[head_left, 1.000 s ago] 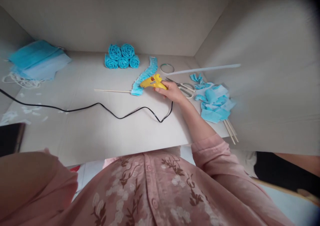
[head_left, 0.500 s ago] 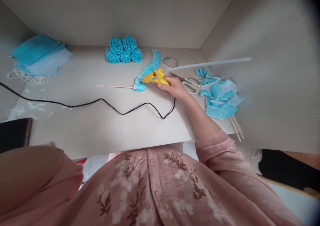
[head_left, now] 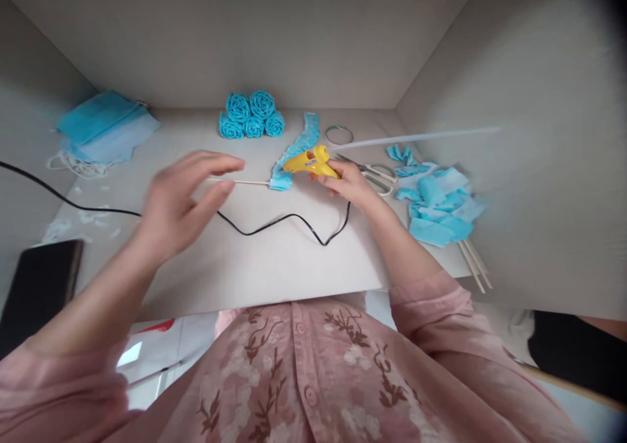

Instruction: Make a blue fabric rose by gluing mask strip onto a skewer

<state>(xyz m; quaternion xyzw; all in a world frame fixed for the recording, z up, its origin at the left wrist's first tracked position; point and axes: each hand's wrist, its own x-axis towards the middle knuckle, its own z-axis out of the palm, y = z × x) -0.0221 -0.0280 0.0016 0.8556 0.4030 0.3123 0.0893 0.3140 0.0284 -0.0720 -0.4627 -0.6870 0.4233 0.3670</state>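
My right hand [head_left: 347,183] is closed round the handle of a yellow hot glue gun [head_left: 307,162], whose long clear glue stick [head_left: 416,139] juts out to the right. The nozzle is at a ruffled light-blue strip [head_left: 298,144]; I cannot tell whether it touches. At its lower end, the strip is wrapped on the tip of a thin wooden stick [head_left: 252,182]. Above the left part of that stick, my left hand [head_left: 183,201] hovers, thumb and fingers apart, holding nothing, slightly blurred.
Several rolled blue rosettes [head_left: 252,115] are stacked at the back. Blue face masks [head_left: 105,126] lie at left, above a dark phone [head_left: 44,286]. Scissors [head_left: 379,176], a wire ring [head_left: 339,134], blue scraps [head_left: 438,201] and sticks [head_left: 474,266] are at right. A black cord [head_left: 274,224] crosses the front.
My left hand has come in from the lower left to over the wooden stick. My right hand still holds the glue gun at the strip. The view has shifted slightly.
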